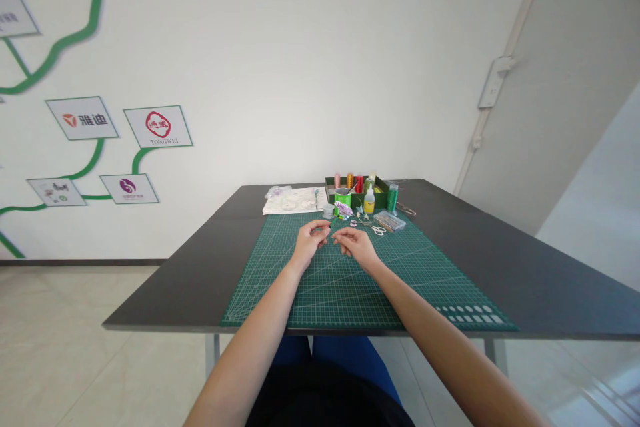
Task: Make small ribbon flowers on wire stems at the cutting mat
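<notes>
Both hands are close together above the far half of a green cutting mat. My left hand is closed in a pinch, thumb against fingers, with a small dark green bit at the fingertips that is too small to name. Facing it, my right hand is also pinched; whatever lies between its fingertips is too fine to make out. Just beyond the hands are a shiny purple and green bundle, a pale grey spool and white-handled scissors.
A dark green tray holds several colored thread spools. Before it stand a green tub, a yellow-labelled glue bottle and a green tube. A clear case lies at right, white sheets at left. A wall rises behind the black table.
</notes>
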The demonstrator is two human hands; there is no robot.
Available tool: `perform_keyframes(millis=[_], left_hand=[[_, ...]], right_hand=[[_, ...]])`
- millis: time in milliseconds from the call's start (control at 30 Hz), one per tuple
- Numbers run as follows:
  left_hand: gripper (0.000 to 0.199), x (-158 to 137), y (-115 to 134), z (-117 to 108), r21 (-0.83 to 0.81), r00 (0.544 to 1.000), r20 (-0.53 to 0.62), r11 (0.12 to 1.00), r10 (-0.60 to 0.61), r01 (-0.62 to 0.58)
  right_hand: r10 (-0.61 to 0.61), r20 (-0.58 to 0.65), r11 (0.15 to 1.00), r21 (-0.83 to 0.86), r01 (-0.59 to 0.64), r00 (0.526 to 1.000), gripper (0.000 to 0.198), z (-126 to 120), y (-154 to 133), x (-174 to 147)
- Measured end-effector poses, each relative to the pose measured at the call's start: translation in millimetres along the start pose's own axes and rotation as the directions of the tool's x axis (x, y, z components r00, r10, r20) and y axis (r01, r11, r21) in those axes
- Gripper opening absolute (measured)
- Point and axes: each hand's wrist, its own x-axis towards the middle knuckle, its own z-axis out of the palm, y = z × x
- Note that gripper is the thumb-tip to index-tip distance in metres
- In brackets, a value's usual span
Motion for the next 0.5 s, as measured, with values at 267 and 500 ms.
perform_keyframes(millis=[267,500], left_hand=[[0.036,2.5,-2.8,-3.2,0.081,0.999,0.045,0.997,-0.015,0.012],[0.031,5.5,-6.9,-4.2,0.154,0.999,0.007,0.987,0.042,-0.042]], right_hand=[[-0.016,-0.014,0.999,-0.034,0.016,1.000,0.027,-0.9,-1.8,-0.7],[-0.015,-0.020,0.999,-0.053,0.014,1.000,0.028,-1.7,-1.4,0.1]])
